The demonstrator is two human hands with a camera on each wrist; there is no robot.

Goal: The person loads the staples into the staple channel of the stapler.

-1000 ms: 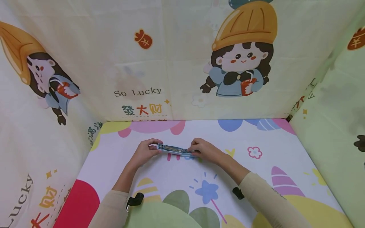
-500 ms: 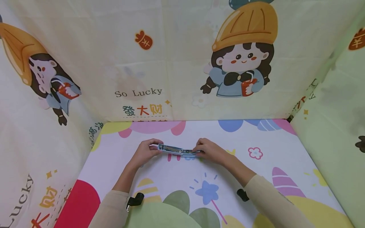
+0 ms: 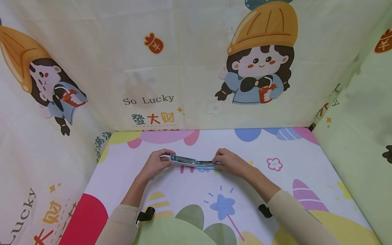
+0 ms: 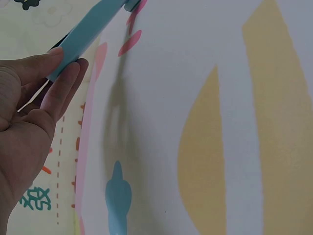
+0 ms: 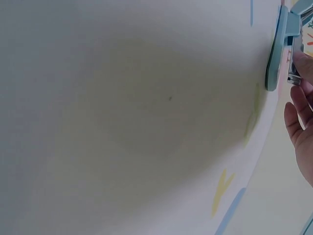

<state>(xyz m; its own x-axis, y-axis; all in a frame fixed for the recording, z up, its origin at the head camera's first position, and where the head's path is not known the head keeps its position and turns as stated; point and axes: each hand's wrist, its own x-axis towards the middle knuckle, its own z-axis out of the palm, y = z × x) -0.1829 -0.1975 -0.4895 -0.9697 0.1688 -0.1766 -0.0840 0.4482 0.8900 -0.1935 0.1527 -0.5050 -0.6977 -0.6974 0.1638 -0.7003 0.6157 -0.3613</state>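
A light blue stapler (image 3: pixel 184 161) is held opened out, its cover swung up to the left and its base (image 3: pixel 203 167) stretching right. With thumb and fingers my left hand (image 3: pixel 155 165) pinches the cover's free end; the left wrist view shows the cover's smooth blue outside (image 4: pixel 90 36). My right hand (image 3: pixel 231 163) is at the other end, thumb and fingertips on the metal staple magazine (image 5: pixel 295 76). Beside that magazine, the right wrist view shows the blue base (image 5: pixel 276 56) standing slightly apart from it. The inside of the magazine is partly hidden by the fingers.
The table (image 3: pixel 251 190) wears a white cloth printed with coloured shapes. Cream curtains (image 3: pixel 196 75) with cartoon figures enclose it at the back and both sides. A black wrist camera mount (image 3: pixel 145 214) sits at the left cuff, another (image 3: pixel 265 211) by the right sleeve.
My right hand has slid rightward along the stapler toward its far end, uncovering more of the magazine. My left hand and the cover have stayed nearly still.
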